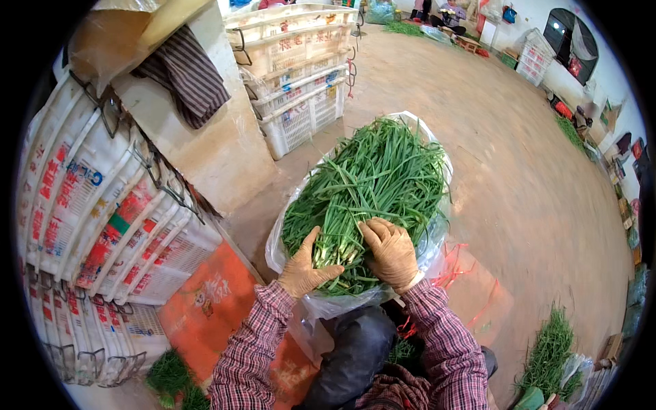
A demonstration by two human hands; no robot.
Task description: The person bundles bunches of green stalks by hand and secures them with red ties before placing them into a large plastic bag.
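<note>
A large heap of long green leafy stalks, like garlic chives, point(379, 169) lies in a clear plastic bag point(274, 241) before me. At the heap's near end, pale stalk bases point(335, 251) point towards me. My left hand point(310, 266), in a tan glove, rests at the left of these bases with thumb and fingers spread apart. My right hand point(392, 251), gloved alike, lies on the right side of the stalks with fingers bent; whether it grips any is hidden.
White plastic crates point(302, 118) with wire handles stand stacked ahead; more crates point(102, 205) lean at left. An orange board point(215, 292) lies beside them. Red plastic strings point(453, 266) are at right. Further greens point(551, 343) lie at lower right. A seated person point(451, 15) is far off.
</note>
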